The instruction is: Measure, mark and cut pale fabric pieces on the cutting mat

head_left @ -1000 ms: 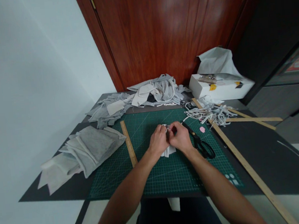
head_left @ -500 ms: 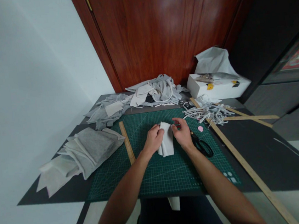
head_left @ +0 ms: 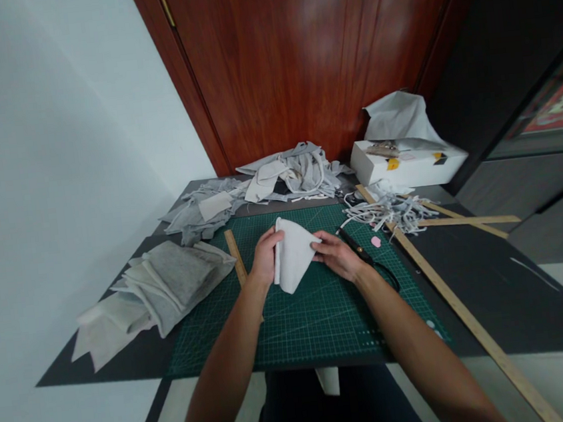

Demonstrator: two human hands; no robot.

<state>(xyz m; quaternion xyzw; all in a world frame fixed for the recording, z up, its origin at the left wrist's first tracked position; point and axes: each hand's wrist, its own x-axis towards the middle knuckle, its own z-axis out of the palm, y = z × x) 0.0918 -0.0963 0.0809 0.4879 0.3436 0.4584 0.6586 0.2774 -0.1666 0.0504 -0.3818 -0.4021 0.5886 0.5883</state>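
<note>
A pale grey piece of fabric (head_left: 294, 251), partly folded along its left side, is held up over the green cutting mat (head_left: 305, 336). My left hand (head_left: 267, 254) is closed on its folded left edge, thumb in front. At the fabric's right corner, my right hand (head_left: 335, 254) pinches it between thumb and fingers. Black-handled scissors (head_left: 361, 249) lie on the mat beside my right hand, partly covered by my right wrist. Left of my left hand lies a short wooden ruler (head_left: 236, 256), partly behind my forearm.
Folded grey fabric (head_left: 172, 276) lies at the left. Fabric scraps (head_left: 302, 172) are heaped at the back. Thin strips (head_left: 392, 213), wooden rulers (head_left: 452, 300), a pink piece (head_left: 376, 241) and a white box (head_left: 407, 161) are on the right.
The fabric has moved left and spread wider between my hands. My left hand moved left, and my right hand has taken hold of the fabric's right corner.
</note>
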